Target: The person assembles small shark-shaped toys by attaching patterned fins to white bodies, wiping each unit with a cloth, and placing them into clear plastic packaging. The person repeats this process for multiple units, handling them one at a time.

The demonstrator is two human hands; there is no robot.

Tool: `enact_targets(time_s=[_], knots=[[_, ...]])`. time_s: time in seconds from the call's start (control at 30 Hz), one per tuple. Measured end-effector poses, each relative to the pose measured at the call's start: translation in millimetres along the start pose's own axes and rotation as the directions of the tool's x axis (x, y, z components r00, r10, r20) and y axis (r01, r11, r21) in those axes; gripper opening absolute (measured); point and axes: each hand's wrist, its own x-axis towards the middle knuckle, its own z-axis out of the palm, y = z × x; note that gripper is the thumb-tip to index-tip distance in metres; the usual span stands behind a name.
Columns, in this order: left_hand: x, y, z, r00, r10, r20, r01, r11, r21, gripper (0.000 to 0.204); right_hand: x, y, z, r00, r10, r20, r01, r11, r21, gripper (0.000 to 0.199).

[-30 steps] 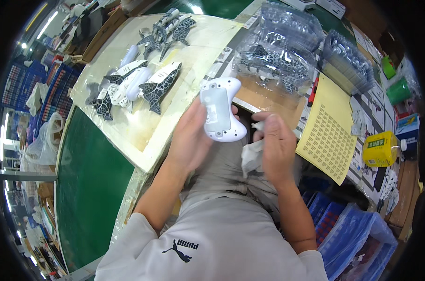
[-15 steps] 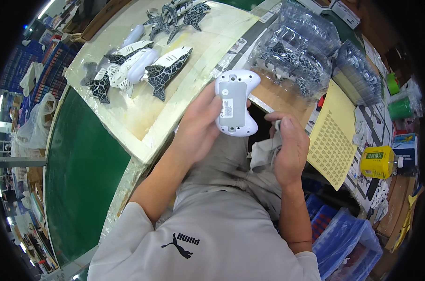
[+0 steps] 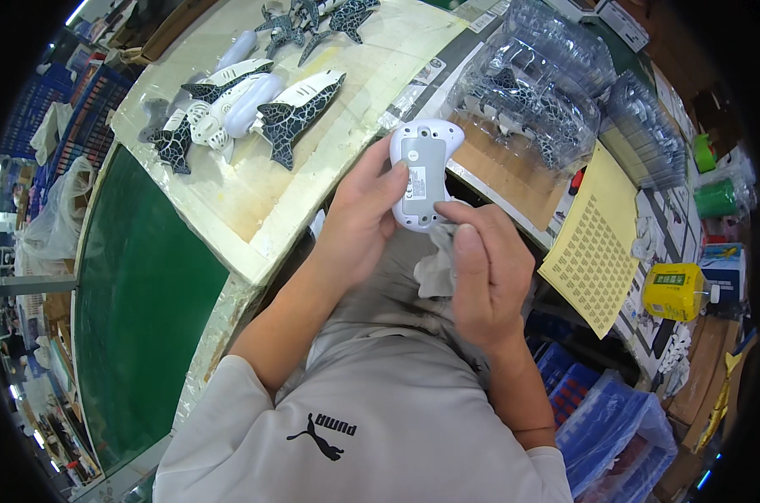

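A white remote controller (image 3: 423,172) with a grey back panel and a small white label is held up over my lap, its back facing me. My left hand (image 3: 365,201) is closed around its left side, thumb on the back. My right hand (image 3: 491,268) grips a crumpled whitish cloth (image 3: 436,267), fingers bent at the controller's lower right edge, where they partly cover it. Beyond my left hand, white and black-patterned toy parts (image 3: 300,117) shaped like a sea animal lie on the pale tabletop (image 3: 229,222).
Clear plastic blister trays (image 3: 531,92) sit at the back right, some holding patterned toys. A yellow sticker sheet (image 3: 594,243) lies at the right, near a yellow bottle (image 3: 675,291). Below is a blue crate (image 3: 619,427) with plastic film. A green surface (image 3: 145,310) extends at the left.
My right hand with the cloth has moved left and up to the controller's lower edge. The controller has shifted slightly right and up, still in my left hand.
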Motion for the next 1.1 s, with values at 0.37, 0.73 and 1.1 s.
enact_targets(time_s=[0.37,0.73,1.1], knots=[[-12.0,-6.1,5.8,0.999,0.049,0.002,-0.049,0.997,-0.054,0.054,-7.1,17.6,17.8,0.908,0.417,-0.034,-0.416,0.909,0.014,0.05],[-6.9,-6.8,0.3,0.998,0.06,0.001,-0.06,0.998,0.012,0.052,-16.6,33.6,16.5,0.882,0.468,0.054,-0.468,0.858,0.213,0.04],[-2.2,-13.9,-0.3,0.998,-0.04,0.055,0.048,0.987,-0.156,0.054,-2.0,28.5,-12.1,0.901,0.43,-0.061,-0.366,0.827,0.426,0.017]])
